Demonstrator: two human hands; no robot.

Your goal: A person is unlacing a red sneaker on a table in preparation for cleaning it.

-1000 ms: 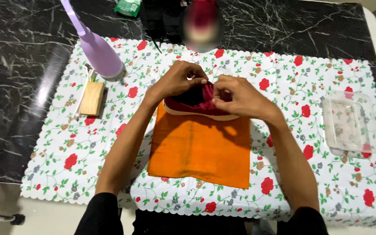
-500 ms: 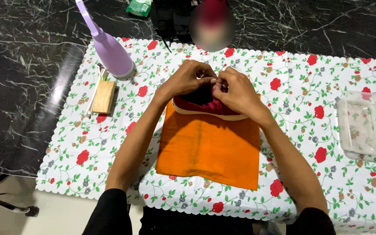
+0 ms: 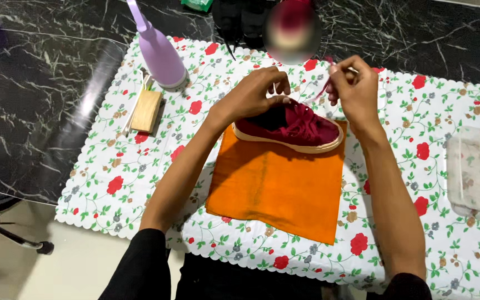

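1. A red shoe (image 3: 293,126) sits on the far edge of an orange cloth (image 3: 279,183), on a flowered mat (image 3: 112,183) over the dark desk (image 3: 34,111).
2. Its long axis runs left to right, toe to the right.
3. The left hand (image 3: 254,94) rests on the shoe's heel end, fingers curled at the opening.
4. The right hand (image 3: 354,89) is raised beyond the toe, fingers pinching a lace (image 3: 320,91) pulled up and rightward.
5. The left hand is nearer the shoe.
6. A purple bottle (image 3: 159,55) and wooden brush (image 3: 146,110) lie well to the left.
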